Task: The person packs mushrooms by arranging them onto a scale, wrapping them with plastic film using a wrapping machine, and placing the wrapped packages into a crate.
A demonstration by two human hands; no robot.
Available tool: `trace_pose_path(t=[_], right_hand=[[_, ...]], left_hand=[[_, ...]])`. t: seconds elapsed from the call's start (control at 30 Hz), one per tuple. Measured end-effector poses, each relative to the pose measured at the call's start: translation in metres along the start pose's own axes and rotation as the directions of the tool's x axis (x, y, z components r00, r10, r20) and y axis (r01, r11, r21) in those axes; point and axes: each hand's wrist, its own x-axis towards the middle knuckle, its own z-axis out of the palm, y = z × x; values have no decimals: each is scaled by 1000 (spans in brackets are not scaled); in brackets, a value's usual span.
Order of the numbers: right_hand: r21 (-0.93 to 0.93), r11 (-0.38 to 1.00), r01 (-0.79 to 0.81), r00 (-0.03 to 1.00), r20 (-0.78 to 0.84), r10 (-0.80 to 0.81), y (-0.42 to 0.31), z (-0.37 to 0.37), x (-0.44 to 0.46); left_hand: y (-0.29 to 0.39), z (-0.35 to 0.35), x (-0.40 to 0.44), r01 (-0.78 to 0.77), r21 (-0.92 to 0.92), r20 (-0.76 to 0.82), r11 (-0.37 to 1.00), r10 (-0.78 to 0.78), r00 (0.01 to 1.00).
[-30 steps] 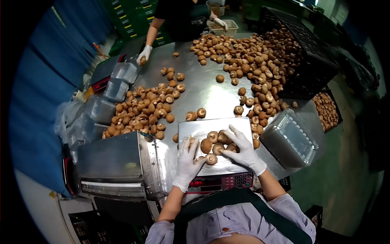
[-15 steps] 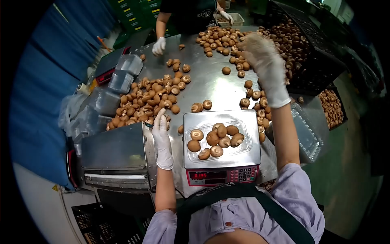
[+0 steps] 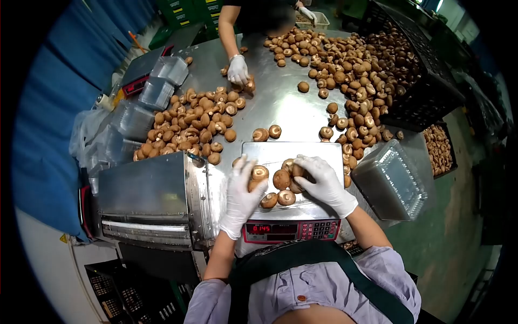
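mushrooms (image 3: 286, 197) are lying in a loose cluster on the scale platform (image 3: 329, 151), apparently in a clear tray (image 3: 273, 163) whose edges the hands are largely masking. chg. vs. approx. half a sec. ago: the r. hand (image 3: 325, 183) is no longer reaching over the bulk pile (image 3: 350, 70) at far r.; it is now working at the r. side of the cluster. the l. hand (image 3: 243, 191) is no longer standing off beside the platform; it is now flanking the cluster from l. the display (image 3: 261, 229) is still showing what reads as 0.145 (unit: cannot tell). meaning, as judged: handling is centring on the platform again, both hands probably adjusting the load, w/ the readout registering no diff. so far.

grip status:
l.: fingers part-curled, thumb apart, mushrooms sitting between; whether it is clasping any, cannot tell.
r.: fingers arching over mushrooms, thumb bearing in from the near side; the hand is hiding the contact, so firm hold cannot be confirmed.

appearance: caps are showing brown & rounded; some are facing up, others are lying inverted, exposing pale undersides & stubby stems. addl. qty. is resting on the table (image 3: 286, 108), incl. a heap (image 3: 194, 124) at l. a co-worker's gloved hand (image 3: 238, 71) is reaching down near that heap.
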Motion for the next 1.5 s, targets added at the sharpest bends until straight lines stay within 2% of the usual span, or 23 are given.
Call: trace_pose_path(t=[0.03,0.07,0.1,0.17,0.2,0.23,0.27,0.3,0.37,0.47,0.53,0.67,1.23,1.37,1.43,1.47,1.5], right_hand=[[152,988,-29,997,-61,39,-3,-7,0],[204,979,-7,976,-210,51,-7,-12,4],[297,949,-107,957,-228,180,0,-18,2],[37,993,-112,928,-353,118,6,-29,2],[82,987,-136,951,-270,153,19,-24,-6],[-27,984,-174,979,-111,170,27,-14,-16],[-17,995,-101,994,-44,100,39,-1,-22],[-215,977,-4,999,-43,-5,43,9,-24],[-283,959,6,996,-87,-32,33,10,-30],[-216,974,-67,993,-109,44,27,11,-28],[-314,947,-70,996,-71,50,22,8,-24],[-345,937,-50,997,-71,27,27,11,-27],[-307,949,-74,994,-95,46,27,13,-28],[-294,950,-102,993,-90,79,26,12,-30],[-300,949,-96,992,-107,66,25,11,-31],[-298,949,-101,992,-105,73,24,10,-32],[-198,969,-149,981,-151,120,23,8,-33]], left_hand=[[3,7,2,-48,69,53,996,44,998],[7,12,3,-145,150,65,978,137,988],[10,16,2,-240,227,85,944,226,970],[12,26,1,-333,279,163,901,297,941],[7,33,0,-375,339,198,863,324,925],[6,36,-1,-374,353,184,858,328,927],[3,40,-1,-390,338,125,856,370,920],[-3,43,1,-405,341,90,848,399,913],[-1,41,2,-411,368,100,834,404,909],[-1,40,0,-393,330,132,858,371,919],[0,38,3,-411,336,137,848,387,912],[3,38,2,-388,333,115,859,372,921],[0,39,3,-391,318,96,864,381,920],[2,37,5,-399,326,144,857,372,917],[4,34,6,-383,285,166,879,348,923],[-1,35,6,-350,195,145,916,326,934],[-3,32,8,-314,102,125,944,301,945]])
